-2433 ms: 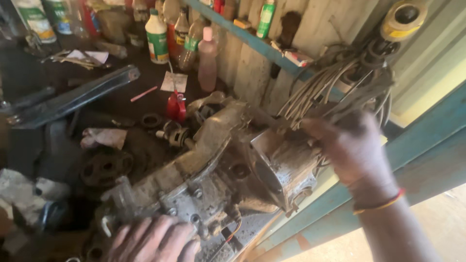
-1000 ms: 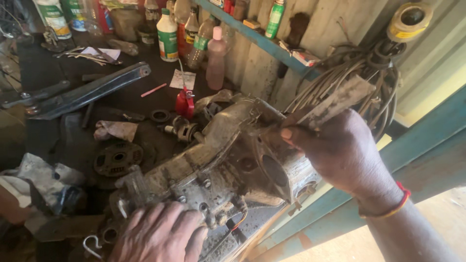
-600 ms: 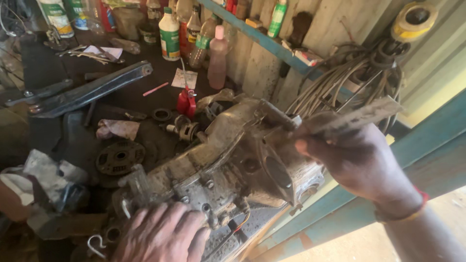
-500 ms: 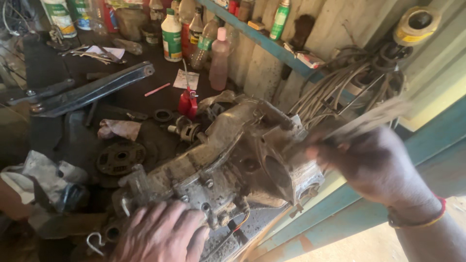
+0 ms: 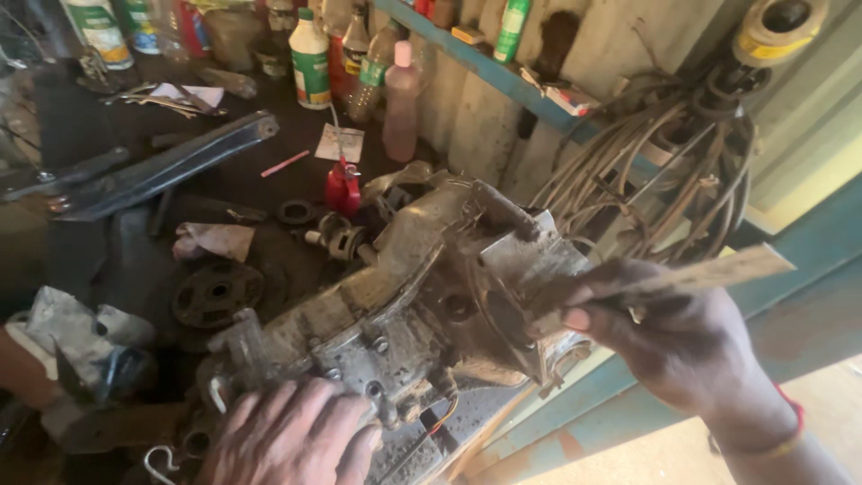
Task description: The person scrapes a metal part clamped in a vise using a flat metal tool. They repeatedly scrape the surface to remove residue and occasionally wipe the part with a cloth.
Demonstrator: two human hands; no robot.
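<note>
Greasy metal fills the dark table [image 5: 135,233]: my left hand [image 5: 292,436] lies flat, fingers spread, on the near end of the grimy engine casing [image 5: 404,314], pressing rather than grasping, just where it lay a moment ago. Beyond that hand sit a round black gear plate [image 5: 215,292] and a crumpled rag [image 5: 214,241]; farther off stand a small red oil can [image 5: 341,187] and a pink bottle [image 5: 400,103]. The casing runs slantwise between my two hands. My right hand [image 5: 682,346] has drawn back a little toward me since half a second ago; it is clenched on a thin flat metal strip [image 5: 709,271], whose tip I hold against the casing's open round end. Above that hand hangs a bundle of grey cables [image 5: 664,171].
</note>
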